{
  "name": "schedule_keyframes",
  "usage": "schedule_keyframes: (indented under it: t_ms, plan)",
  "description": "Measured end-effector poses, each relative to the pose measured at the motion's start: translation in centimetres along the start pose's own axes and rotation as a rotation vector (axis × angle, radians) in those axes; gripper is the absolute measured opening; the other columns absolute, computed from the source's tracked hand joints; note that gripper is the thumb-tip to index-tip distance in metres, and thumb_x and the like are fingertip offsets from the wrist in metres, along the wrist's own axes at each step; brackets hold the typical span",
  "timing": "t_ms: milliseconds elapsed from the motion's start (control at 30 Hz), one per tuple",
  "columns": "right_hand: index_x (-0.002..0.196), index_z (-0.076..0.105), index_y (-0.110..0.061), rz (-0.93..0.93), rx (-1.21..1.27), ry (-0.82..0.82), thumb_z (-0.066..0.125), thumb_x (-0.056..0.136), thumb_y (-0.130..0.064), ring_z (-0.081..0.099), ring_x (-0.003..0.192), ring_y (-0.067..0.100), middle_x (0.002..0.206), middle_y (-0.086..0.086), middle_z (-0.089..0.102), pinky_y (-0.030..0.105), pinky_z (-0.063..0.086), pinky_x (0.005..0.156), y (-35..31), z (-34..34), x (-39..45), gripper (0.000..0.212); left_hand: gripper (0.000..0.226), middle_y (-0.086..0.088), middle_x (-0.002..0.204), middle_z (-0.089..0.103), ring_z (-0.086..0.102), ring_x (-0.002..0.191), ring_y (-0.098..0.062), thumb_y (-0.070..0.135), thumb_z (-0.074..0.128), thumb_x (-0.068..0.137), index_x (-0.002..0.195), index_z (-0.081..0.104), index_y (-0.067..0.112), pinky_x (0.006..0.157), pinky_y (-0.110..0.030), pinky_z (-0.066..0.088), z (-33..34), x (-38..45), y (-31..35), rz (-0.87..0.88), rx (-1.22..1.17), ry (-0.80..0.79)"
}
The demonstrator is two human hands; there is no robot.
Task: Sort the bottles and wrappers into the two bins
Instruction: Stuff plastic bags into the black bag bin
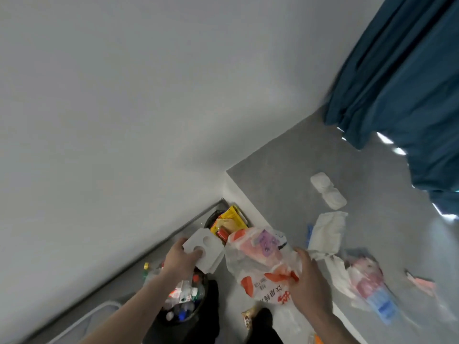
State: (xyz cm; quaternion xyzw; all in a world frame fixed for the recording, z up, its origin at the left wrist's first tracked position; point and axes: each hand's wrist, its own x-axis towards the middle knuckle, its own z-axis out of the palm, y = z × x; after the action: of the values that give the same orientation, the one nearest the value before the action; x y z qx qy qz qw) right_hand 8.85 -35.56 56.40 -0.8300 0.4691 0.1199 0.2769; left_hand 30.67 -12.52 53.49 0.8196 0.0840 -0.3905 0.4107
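Fingers of the left hand (182, 256) gripped a white foam tray (204, 249) above the bottle bin (183, 299); the right hand (306, 279) clutched a printed plastic bag (260, 259), just beside the wrapper bin (228, 222).

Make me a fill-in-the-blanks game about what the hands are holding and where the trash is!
1. The left hand holds a white tray with two round ____ in it.
2. The right hand grips a crinkly plastic ____ with orange print.
3. The near bin under the left arm is full of ____.
4. The curtain at top right is dark ____.

Missing words: holes; bag; bottles; blue
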Motion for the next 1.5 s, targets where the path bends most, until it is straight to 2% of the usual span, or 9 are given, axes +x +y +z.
schedule_keyframes:
  t_ms: [200, 433, 633, 700, 867, 1067, 1200, 1400, 1500]
  plan:
    - [0.142, 0.035, -0.042, 0.006, -0.095, -0.119, 0.070, 0.087, -0.023, 0.064, 0.109, 0.023, 0.135, -0.005, 0.051, 0.040, 0.053, 0.078, -0.8, 4.8, 6.5, 0.068, 0.033, -0.003, 0.099, 0.072, 0.070, 0.085, -0.026, 0.026, 0.074, 0.079, 0.109, 0.060, 0.027, 0.076, -0.046, 0.061, 3.3, 11.7, -2.4, -0.068, 0.067, 0.009]
    - [0.144, 0.027, -0.047, -0.062, -0.205, -0.254, 0.066, 0.092, -0.029, 0.064, 0.107, 0.018, 0.135, -0.011, 0.050, 0.037, 0.050, 0.079, 1.2, 11.6, 14.2, 0.067, 0.034, -0.002, 0.097, 0.070, 0.068, 0.084, -0.025, 0.025, 0.070, 0.083, 0.116, 0.061, 0.024, 0.071, -0.038, 0.059, 9.4, 24.4, -6.7, -0.066, 0.235, 0.024]
    - [0.142, 0.026, -0.050, -0.124, -0.234, -0.305, 0.063, 0.092, -0.026, 0.064, 0.084, 0.015, 0.136, -0.011, 0.049, 0.033, 0.046, 0.063, 3.6, 17.0, 19.3, 0.066, 0.038, 0.004, 0.094, 0.068, 0.066, 0.089, -0.022, 0.029, 0.070, 0.083, 0.120, 0.063, 0.023, 0.078, -0.037, 0.057, 15.7, 33.6, -9.6, -0.033, 0.276, -0.002]
    - [0.141, 0.028, -0.049, -0.147, -0.268, -0.309, 0.063, 0.092, -0.025, 0.064, 0.083, 0.015, 0.135, -0.012, 0.048, 0.032, 0.044, 0.060, 4.2, 18.5, 20.3, 0.065, 0.050, 0.000, 0.107, 0.068, 0.066, 0.098, -0.024, 0.035, 0.074, 0.084, 0.129, 0.058, 0.022, 0.083, -0.037, 0.057, 17.2, 35.7, -10.7, -0.035, 0.320, -0.026]
    - [0.133, 0.034, -0.046, -0.151, -0.266, -0.360, 0.068, 0.093, -0.027, 0.062, 0.074, 0.004, 0.123, -0.015, 0.052, 0.028, 0.056, 0.059, 3.7, 21.1, 21.7, 0.056, 0.062, -0.005, 0.137, 0.058, 0.058, 0.120, -0.026, 0.035, 0.071, 0.089, 0.144, 0.047, 0.018, 0.083, -0.029, 0.044, 17.8, 36.8, -12.8, -0.047, 0.476, -0.063]
    - [0.135, 0.041, -0.039, -0.213, -0.267, -0.318, 0.072, 0.089, -0.035, 0.062, 0.096, 0.012, 0.134, -0.008, 0.052, 0.022, 0.044, 0.064, 0.0, 22.9, 23.8, 0.055, 0.034, -0.002, 0.122, 0.063, 0.063, 0.104, -0.019, 0.019, 0.066, 0.090, 0.122, 0.063, 0.030, 0.083, -0.031, 0.052, 14.0, 33.8, -13.1, 0.003, 0.416, -0.073]
    - [0.132, 0.044, -0.033, -0.248, -0.297, -0.220, 0.076, 0.085, -0.033, 0.057, 0.123, 0.024, 0.146, -0.005, 0.041, 0.037, 0.053, 0.080, -3.5, 26.3, 28.4, 0.057, 0.026, 0.005, 0.119, 0.060, 0.064, 0.102, -0.017, 0.012, 0.064, 0.088, 0.101, 0.066, 0.034, 0.085, -0.035, 0.054, 11.1, 33.2, -12.7, 0.140, 0.373, -0.035]
    - [0.130, 0.051, -0.020, -0.386, -0.411, -0.127, 0.080, 0.075, -0.013, 0.059, 0.121, 0.028, 0.137, 0.003, 0.056, 0.040, 0.055, 0.092, -6.9, 32.5, 35.3, 0.063, 0.024, 0.010, 0.115, 0.059, 0.062, 0.100, -0.011, 0.014, 0.064, 0.087, 0.099, 0.066, 0.036, 0.082, -0.029, 0.049, 9.7, 35.2, -13.3, 0.251, 0.413, -0.078]
    - [0.139, 0.047, -0.019, -0.429, -0.459, -0.150, 0.070, 0.086, -0.009, 0.060, 0.117, 0.025, 0.129, 0.005, 0.061, 0.039, 0.054, 0.093, -6.7, 35.8, 37.2, 0.058, 0.022, 0.011, 0.114, 0.058, 0.063, 0.101, -0.012, 0.018, 0.064, 0.087, 0.099, 0.066, 0.035, 0.085, -0.033, 0.053, 9.9, 37.0, -14.0, 0.262, 0.429, -0.090]
